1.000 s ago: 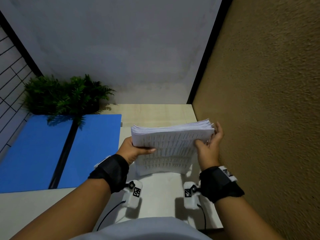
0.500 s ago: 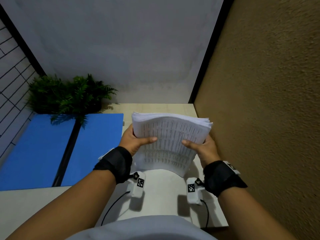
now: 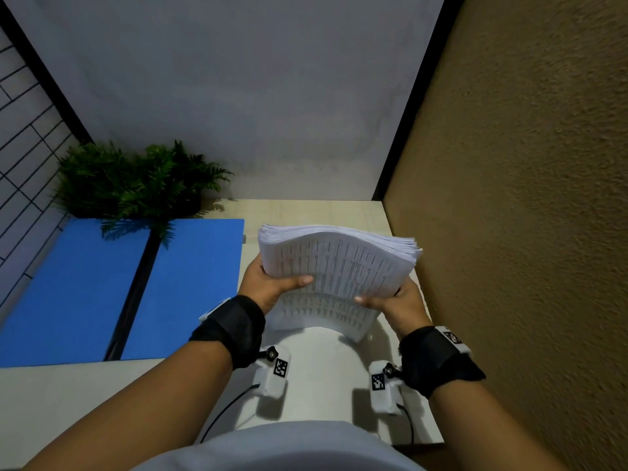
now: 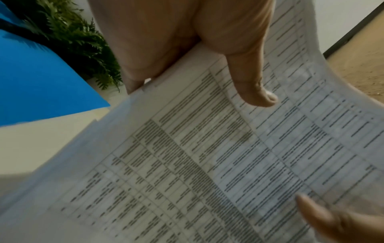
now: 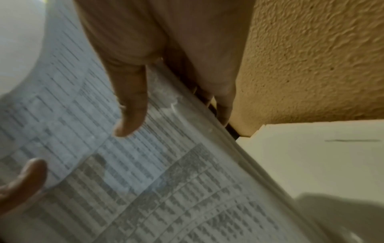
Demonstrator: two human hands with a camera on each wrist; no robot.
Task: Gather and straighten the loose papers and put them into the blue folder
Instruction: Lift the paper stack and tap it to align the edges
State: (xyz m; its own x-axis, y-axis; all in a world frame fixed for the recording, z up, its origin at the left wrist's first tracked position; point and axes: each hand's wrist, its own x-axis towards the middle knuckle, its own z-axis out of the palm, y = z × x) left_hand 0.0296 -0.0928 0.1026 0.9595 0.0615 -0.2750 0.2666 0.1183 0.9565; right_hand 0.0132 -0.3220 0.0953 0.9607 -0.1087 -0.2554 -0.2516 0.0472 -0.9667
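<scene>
A thick stack of printed papers (image 3: pixel 339 263) stands bowed above the pale table, printed tables facing me. My left hand (image 3: pixel 272 287) grips its left edge, thumb across the front sheet. My right hand (image 3: pixel 390 300) grips the right edge, thumb on the front, fingers behind. The left wrist view shows the stack of papers (image 4: pixel 207 156) close up with my left hand's thumb (image 4: pixel 253 88) pressed on it. In the right wrist view the stack of papers (image 5: pixel 145 172) fills the frame under my right hand's thumb (image 5: pixel 130 115). The blue folder (image 3: pixel 102 283) lies flat to the left, a black strip down its middle.
A green fern-like plant (image 3: pixel 136 181) sits at the back left, its fronds overhanging the folder's far edge. A rough tan wall (image 3: pixel 526 232) runs close along the table's right side. A grey wall (image 3: pixel 238 96) stands behind. The pale table (image 3: pixel 316 368) shows below the papers.
Both hands have tilted the stack more upright and bowed it. The right hand has shifted from the stack's upper right corner to lower on the right edge.
</scene>
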